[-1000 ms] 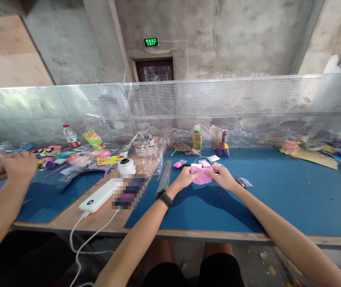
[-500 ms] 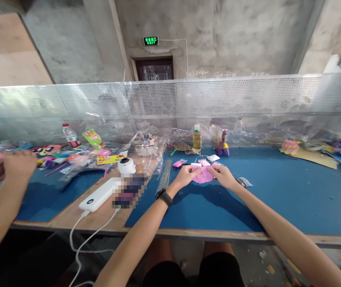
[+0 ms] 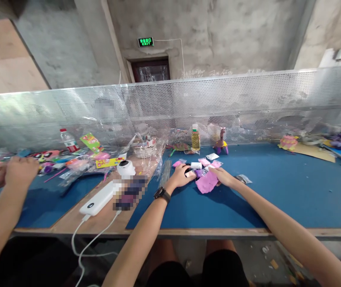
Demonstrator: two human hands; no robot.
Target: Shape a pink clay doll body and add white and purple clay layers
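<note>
- Left hand (image 3: 180,177), with a black wristband (image 3: 162,194) behind it, curls its fingers over a small pale piece (image 3: 190,173). Whether it truly grips that piece cannot be told.
- Right hand (image 3: 222,175) pinches the right edge of a pink soft felt-like sheet (image 3: 206,184).
- That sheet lies between the two hands on the blue table mat (image 3: 278,191), at 4 o'clock from the left hand.
- It looks light and limp, neither slippery nor fragile. Held by one corner it would likely flop, so an edge pinch between thumb and finger, better at two spots, seems the sound hold.
- At 12 o'clock from the sheet sit a small white roll (image 3: 196,165) and pink packets (image 3: 205,162). Farther that way stand a bottle of yellow liquid (image 3: 195,139) and a purple toy figure (image 3: 222,145).
- Far off at 9 o'clock, a co-worker's hands (image 3: 19,172) hover by colourful clutter.
- The right thumb is hidden behind the hand, and a dark purplish scrap beside the sheet is too small to make out.
</note>
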